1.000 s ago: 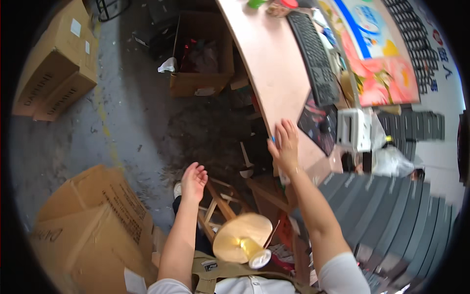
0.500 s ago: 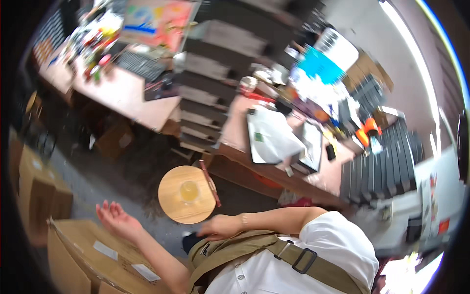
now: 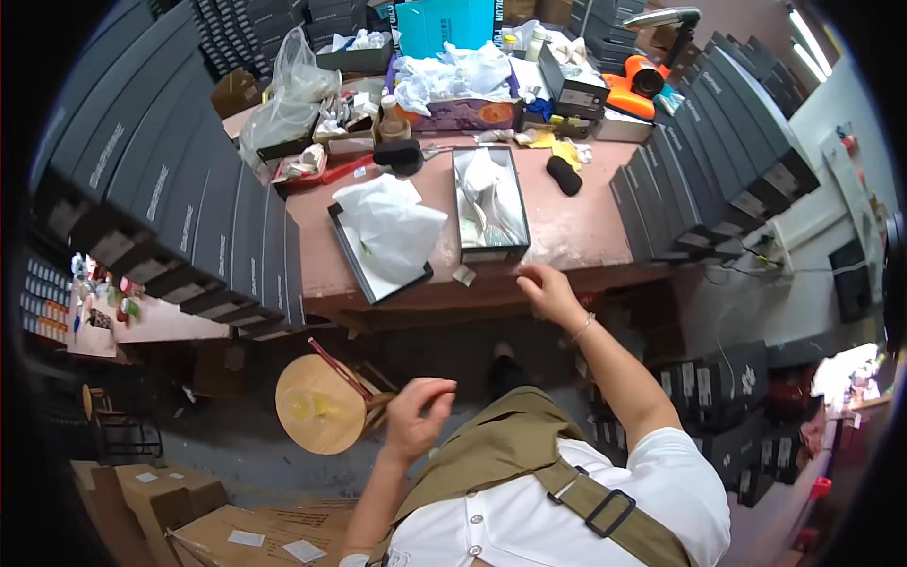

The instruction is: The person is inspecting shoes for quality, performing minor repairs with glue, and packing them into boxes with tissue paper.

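Observation:
My right hand (image 3: 550, 295) is at the near edge of the pink table, just below the right corner of an open black box (image 3: 521, 213). Its fingers are loosely bent, and I see nothing in them. Inside the box lie white tissue paper (image 3: 483, 173) and a pale, shiny item, perhaps a shoe. My left hand (image 3: 419, 418), empty with loosely curled fingers, hovers in front of my body beside a round wooden stool (image 3: 326, 430). Left of the box, a black-rimmed box lid (image 3: 355, 255) lies under a crumpled white sheet (image 3: 395, 222).
Stacks of dark shoe boxes flank the table (image 3: 586, 227), a tall left stack (image 3: 194, 203) and a right stack (image 3: 704, 175). A purple carton (image 3: 463, 115) of crumpled paper and an orange tool (image 3: 642, 80) stand behind. Cardboard cartons (image 3: 213, 529) sit at lower left.
My view has swung right to face the table squarely. My right hand has come up from my waist to the table edge; the left has moved in from the side.

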The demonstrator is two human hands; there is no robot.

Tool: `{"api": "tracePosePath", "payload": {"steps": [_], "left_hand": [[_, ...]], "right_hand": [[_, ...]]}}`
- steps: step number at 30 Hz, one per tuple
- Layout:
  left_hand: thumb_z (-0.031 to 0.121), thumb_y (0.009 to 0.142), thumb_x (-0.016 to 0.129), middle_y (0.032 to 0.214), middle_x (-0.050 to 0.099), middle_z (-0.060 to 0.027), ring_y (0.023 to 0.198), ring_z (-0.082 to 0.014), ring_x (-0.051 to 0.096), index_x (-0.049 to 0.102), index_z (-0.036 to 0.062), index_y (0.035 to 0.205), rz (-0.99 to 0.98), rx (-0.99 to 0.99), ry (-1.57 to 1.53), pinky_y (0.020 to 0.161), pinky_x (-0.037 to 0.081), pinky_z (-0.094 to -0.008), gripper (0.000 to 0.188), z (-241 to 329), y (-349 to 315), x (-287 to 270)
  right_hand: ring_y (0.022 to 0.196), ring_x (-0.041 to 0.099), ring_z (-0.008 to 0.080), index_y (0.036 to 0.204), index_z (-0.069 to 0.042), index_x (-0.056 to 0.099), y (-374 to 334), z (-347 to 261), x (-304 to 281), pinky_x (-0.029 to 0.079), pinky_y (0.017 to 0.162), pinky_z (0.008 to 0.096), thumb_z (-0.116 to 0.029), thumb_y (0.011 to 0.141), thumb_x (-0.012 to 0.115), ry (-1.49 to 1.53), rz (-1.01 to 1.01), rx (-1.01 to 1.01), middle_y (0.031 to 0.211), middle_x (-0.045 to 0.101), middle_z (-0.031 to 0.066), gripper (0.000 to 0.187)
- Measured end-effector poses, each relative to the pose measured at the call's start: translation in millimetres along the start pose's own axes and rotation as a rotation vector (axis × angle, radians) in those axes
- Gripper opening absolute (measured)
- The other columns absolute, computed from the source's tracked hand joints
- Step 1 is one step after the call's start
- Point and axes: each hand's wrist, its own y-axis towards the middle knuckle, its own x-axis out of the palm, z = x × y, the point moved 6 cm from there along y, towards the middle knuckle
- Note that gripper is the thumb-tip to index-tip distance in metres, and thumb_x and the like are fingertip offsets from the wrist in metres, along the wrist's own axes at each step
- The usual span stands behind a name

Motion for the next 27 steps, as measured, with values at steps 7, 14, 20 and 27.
{"api": "tracePosePath", "payload": {"steps": [7, 14, 20, 27], "left_hand": [[0.005, 0.086, 0.059, 0.097, 0.059, -0.007, 0.084, -0.013, 0.06, 0.06, -0.0006, 0.103, -0.13, -0.09, -0.035, 0.075, 0.049, -0.0244, 0.018, -9.0, 139.0, 124.5], [0.009, 0.087, 0.06, 0.109, 0.054, -0.0094, 0.1, -0.0134, 0.054, 0.047, -0.0033, 0.123, 0.24, -0.358, -0.204, 0.087, 0.045, -0.0257, 0.041, -81.6, 210.2, 115.1], [0.026, 0.093, 0.052, 0.123, 0.048, -0.0141, 0.107, -0.0211, 0.051, 0.028, 0.0006, 0.136, 0.342, -0.579, -0.721, 0.092, 0.042, -0.0299, 0.056, -126.4, 276.3, 108.0], [0.01, 0.08, 0.051, 0.083, 0.06, -0.0144, 0.072, -0.0233, 0.062, 0.053, -0.0016, 0.096, -0.046, -0.98, -1.117, 0.064, 0.053, -0.0354, 0.019, -153.1, 278.8, 131.8]], "right_hand": [[0.087, 0.059, 0.0371, 0.103, 0.001, 0.054, 132.5, 66.9, 60.7, 0.047, 0.077, 0.0444, -0.017, 0.077, 0.06, -0.474, -0.339, -0.164, 0.093, 0.061, 0.0211, 0.032], [0.074, 0.061, 0.0377, 0.084, 0.0, 0.056, 188.3, 54.8, 53.6, 0.049, 0.067, 0.0457, -0.022, 0.074, 0.063, -0.429, -0.477, -0.148, 0.081, 0.062, 0.0213, 0.026], [0.072, 0.06, 0.037, 0.083, -0.005, 0.058, 154.2, -48.2, -3.7, 0.048, 0.062, 0.0443, -0.024, 0.077, 0.063, -0.188, -0.474, -0.391, 0.076, 0.062, 0.0182, 0.021], [0.064, 0.06, 0.0291, 0.107, -0.012, 0.059, 208.5, -53.3, 1.2, 0.049, 0.059, 0.0393, -0.022, 0.082, 0.056, -0.487, -0.542, -0.479, 0.077, 0.055, 0.0087, 0.027]]}}
